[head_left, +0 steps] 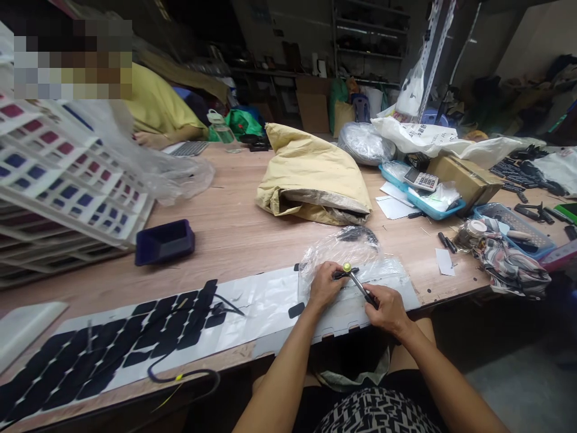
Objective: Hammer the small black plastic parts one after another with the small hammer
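My right hand point(388, 308) is closed round the dark handle of a small hammer point(359, 284) with a metal shaft and a round yellow head. That head is over a thin black part point(340, 275), which the fingers of my left hand point(325, 284) pinch; its exact kind is too small to tell. Whether the head touches the part, I cannot make out. Both hands are above a pale board point(383, 297) at the table's front edge. Just beyond them lies a clear plastic bag point(318, 252) with dark items point(358, 234) in it.
Black pieces point(108, 337) and a dark cable point(180, 376) lie on a white sheet point(264, 300). Farther back are a purple tray point(166, 243), a yellow sack point(311, 174) and blue baskets point(435, 207). White crates point(67, 162) stand left. A person in a yellow sleeve point(157, 99) sits across.
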Demonstrator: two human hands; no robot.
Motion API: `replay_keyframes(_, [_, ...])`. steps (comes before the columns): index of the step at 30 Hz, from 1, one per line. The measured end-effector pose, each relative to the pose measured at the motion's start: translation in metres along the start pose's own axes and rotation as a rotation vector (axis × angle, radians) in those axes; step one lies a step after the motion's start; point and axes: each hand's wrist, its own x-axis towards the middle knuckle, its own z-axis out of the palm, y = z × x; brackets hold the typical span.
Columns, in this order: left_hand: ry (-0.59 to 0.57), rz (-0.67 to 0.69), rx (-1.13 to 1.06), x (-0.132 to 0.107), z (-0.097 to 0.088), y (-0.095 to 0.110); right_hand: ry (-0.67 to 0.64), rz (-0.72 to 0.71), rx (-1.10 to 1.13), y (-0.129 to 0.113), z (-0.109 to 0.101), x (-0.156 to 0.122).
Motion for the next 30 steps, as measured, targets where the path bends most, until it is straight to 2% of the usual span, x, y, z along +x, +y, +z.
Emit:
replay_keyframes(5, [-0.002,0.005,0.021,0.000,0.000,0.001,0.088,0.016,-0.002,0.000,-0.005,0.000])
replay_keyframes(13, [0.000,-0.008,0.033,-0.001,-0.001,0.004,0.063,0.087,0.004,0.014,-0.009,-0.002])
replay_keyframes(18, [-0.015,0.014,0.035,0.000,-0.002,0.001,0.170,0.184,0.114,0.036,-0.013,0.000])
replay_keyframes(22, [-0.030,0.077,-0.049,0.000,-0.004,0.000,0.178,0.258,0.291,0.052,-0.013,-0.001])
replay_keyframes(25, [-0.007,0.124,-0.143,-0.012,-0.013,0.011,0.174,0.296,0.407,0.057,-0.011,-0.001])
replay_keyframes(27, [-0.016,0.144,-0.210,-0.028,-0.025,0.025,0.175,0.300,0.441,0.057,-0.011,-0.002])
replay_keyframes(30, [-0.125,0.157,-0.290,-0.063,-0.046,0.051,0.171,0.308,0.453,0.056,-0.010,-0.003])
